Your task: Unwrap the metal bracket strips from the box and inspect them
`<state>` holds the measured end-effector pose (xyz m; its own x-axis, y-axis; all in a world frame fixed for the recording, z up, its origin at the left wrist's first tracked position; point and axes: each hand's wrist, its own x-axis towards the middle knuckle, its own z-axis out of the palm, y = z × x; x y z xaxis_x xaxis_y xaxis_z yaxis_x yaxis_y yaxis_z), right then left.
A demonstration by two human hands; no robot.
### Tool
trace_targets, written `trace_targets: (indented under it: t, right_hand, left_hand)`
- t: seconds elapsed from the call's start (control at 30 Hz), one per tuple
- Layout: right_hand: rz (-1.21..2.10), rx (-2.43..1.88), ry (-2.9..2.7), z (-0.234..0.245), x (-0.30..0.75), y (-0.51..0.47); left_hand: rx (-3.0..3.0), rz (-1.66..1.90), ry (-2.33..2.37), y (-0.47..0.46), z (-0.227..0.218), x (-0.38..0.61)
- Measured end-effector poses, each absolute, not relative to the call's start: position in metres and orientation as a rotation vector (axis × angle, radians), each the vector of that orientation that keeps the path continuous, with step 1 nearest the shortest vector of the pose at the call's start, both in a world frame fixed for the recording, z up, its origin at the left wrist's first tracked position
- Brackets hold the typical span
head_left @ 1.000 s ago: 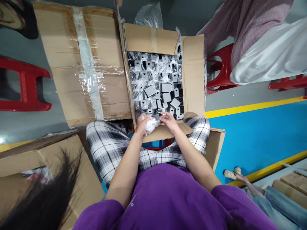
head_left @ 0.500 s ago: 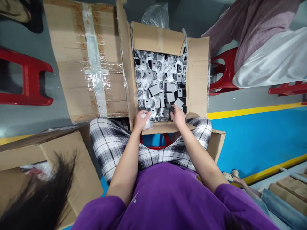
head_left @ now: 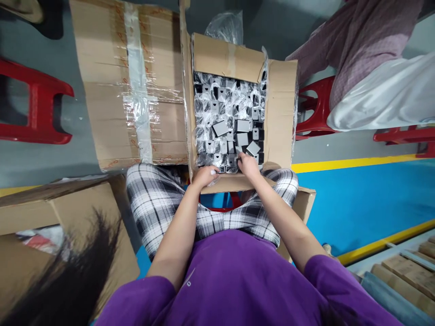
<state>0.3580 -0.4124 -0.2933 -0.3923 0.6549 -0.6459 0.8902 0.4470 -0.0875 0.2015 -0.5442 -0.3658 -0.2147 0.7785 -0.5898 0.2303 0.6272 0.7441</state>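
Right hand [head_left: 249, 166] has moved deeper into the box [head_left: 280, 113], grip unclear; left hand [head_left: 204, 176] squeezes plastic [head_left: 213, 172], likely keeping it small.

A carton [head_left: 280, 113] at the upper middle of the frame holds packed cases [head_left: 243, 126], several lying on top of the others. At its near edge are the left hand [head_left: 205, 175] and, to the right over the cases, the right hand [head_left: 249, 165]. A cardboard panel [head_left: 102, 99] lies left of it, a stool [head_left: 39, 106] farther left. Behind sits a plastic bag [head_left: 226, 28]; right, another stool [head_left: 317, 108]; lower left, a second carton [head_left: 97, 208].
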Motion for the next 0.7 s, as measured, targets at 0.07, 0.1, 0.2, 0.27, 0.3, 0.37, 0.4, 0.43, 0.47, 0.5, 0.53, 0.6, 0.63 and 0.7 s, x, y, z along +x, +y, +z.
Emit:
trace_targets:
  t: [0.07, 0.1, 0.2, 0.27, 0.3, 0.37, 0.4, 0.43, 0.47, 0.5, 0.53, 0.6, 0.63, 0.7]
  right_hand:
    - [-0.572, 1.285, 2.208, -0.296, 0.357, -0.409]
    - [-0.562, 1.277, 2.213, -0.297, 0.356, -0.408]
    - [-0.506, 1.242, 2.187, -0.298, 0.356, -0.410]
    - [-0.465, 1.190, 2.237, -0.299, 0.357, -0.415]
    - [-0.449, 1.146, 2.267, -0.300, 0.357, -0.419]
    - [-0.442, 1.041, 2.265, -0.303, 0.357, -0.425]
    - [-0.445, 0.998, 2.231, -0.306, 0.356, -0.427]
    - [-0.446, 0.969, 2.193, -0.308, 0.355, -0.429]
    - [-0.442, 0.954, 2.164, -0.311, 0.354, -0.429]
    - [-0.440, 0.947, 2.152, -0.314, 0.353, -0.429]
    - [-0.441, 0.941, 2.154, -0.316, 0.353, -0.428]
    - [-0.445, 0.921, 2.165, -0.317, 0.355, -0.425]
    - [-0.446, 0.914, 2.173, -0.317, 0.356, -0.424]
    - [-0.445, 0.916, 2.182, -0.317, 0.360, -0.425]
  left_hand:
    - [0.835, 0.635, 1.750, -0.545, -0.368, 0.201]
    - [0.838, 0.639, 1.749, -0.545, -0.368, 0.201]
    - [0.821, 0.641, 1.754, -0.545, -0.367, 0.201]
    - [0.798, 0.647, 1.760, -0.545, -0.366, 0.201]
    - [0.785, 0.654, 1.762, -0.545, -0.365, 0.202]
    - [0.756, 0.681, 1.763, -0.545, -0.363, 0.203]
    - [0.740, 0.702, 1.762, -0.544, -0.362, 0.203]
    - [0.722, 0.727, 1.761, -0.544, -0.361, 0.204]
    - [0.703, 0.756, 1.760, -0.544, -0.360, 0.204]
    - [0.683, 0.788, 1.761, -0.543, -0.359, 0.204]
    - [0.662, 0.822, 1.763, -0.542, -0.358, 0.203]
    - [0.617, 0.886, 1.771, -0.541, -0.355, 0.202]
    - [0.595, 0.910, 1.779, -0.540, -0.354, 0.202]
    - [0.555, 0.942, 1.792, -0.538, -0.353, 0.201]
